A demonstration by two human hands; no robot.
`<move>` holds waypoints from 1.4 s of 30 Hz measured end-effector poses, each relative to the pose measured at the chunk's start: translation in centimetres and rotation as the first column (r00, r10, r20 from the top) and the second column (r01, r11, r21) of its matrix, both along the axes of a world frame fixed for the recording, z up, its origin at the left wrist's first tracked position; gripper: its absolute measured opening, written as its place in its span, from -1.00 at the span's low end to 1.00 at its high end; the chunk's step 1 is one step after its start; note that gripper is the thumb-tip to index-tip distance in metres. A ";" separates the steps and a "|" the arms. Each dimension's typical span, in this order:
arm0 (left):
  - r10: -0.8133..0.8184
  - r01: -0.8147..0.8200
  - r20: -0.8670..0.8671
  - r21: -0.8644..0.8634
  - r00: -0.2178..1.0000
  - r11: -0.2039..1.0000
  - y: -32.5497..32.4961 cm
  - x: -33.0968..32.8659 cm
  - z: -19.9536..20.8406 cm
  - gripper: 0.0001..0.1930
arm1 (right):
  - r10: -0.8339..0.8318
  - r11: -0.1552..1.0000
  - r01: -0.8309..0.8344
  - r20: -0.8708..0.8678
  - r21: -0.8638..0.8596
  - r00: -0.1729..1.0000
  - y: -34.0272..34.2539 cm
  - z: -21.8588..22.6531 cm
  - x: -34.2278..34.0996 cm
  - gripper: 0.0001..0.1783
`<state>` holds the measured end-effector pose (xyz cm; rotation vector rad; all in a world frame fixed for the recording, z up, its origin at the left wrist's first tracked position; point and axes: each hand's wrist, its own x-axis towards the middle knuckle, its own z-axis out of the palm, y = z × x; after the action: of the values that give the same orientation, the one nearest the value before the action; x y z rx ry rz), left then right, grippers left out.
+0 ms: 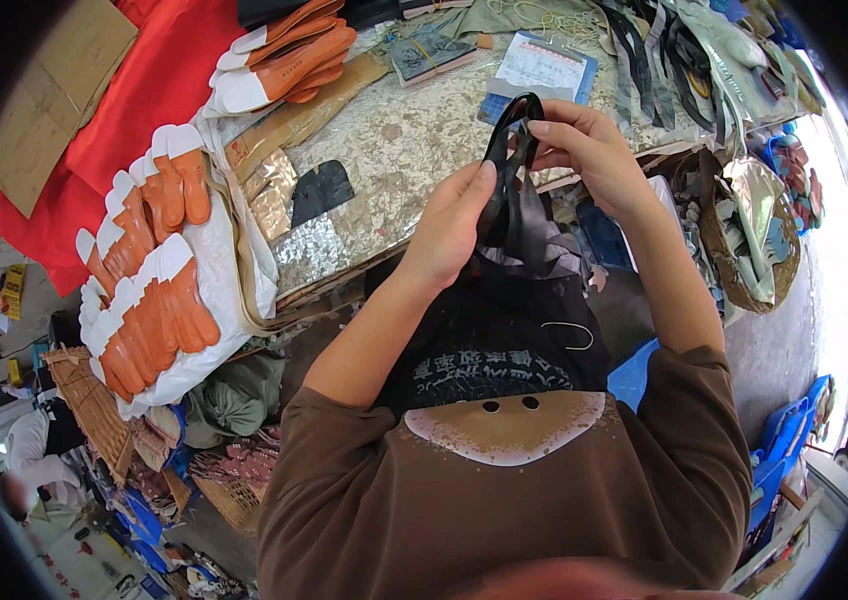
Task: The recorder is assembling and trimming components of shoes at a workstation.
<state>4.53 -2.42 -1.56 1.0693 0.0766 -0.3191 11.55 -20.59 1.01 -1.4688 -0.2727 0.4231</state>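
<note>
A glossy black strip (497, 150), bent into a loop at its top, is held between my two hands over the table's front edge. My left hand (452, 222) pinches its left side between thumb and fingers. My right hand (584, 148) grips the upper right of the loop, its fingers partly hidden behind the strip. More dark strips (529, 235) hang below the hands, over my black apron (504, 320). What these strips are part of, I cannot make out. On the worktable (394, 140), left of my hands, lies a flat black piece with a rounded end (322, 192).
Rows of orange-and-white insoles (169, 310) lie on white sheeting at the left, with another pile (289, 60) farther back. A clipboard with paper (544, 68) lies beyond my hands. Black strips (644, 60) drape at the back right, above a basket of scraps (744, 235). Another person (39, 455) is at far left.
</note>
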 end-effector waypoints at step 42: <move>0.231 -0.276 0.549 -0.001 0.803 0.961 3.3 3.7 7.2 -0.73 | 0.348 0.360 0.810 0.872 -0.463 0.344 -11.3 6.8 -0.8 -0.61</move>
<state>8.23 0.89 5.69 1.1796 -0.2828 0.2452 10.79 -31.89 7.79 -2.7871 -0.7204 -0.9306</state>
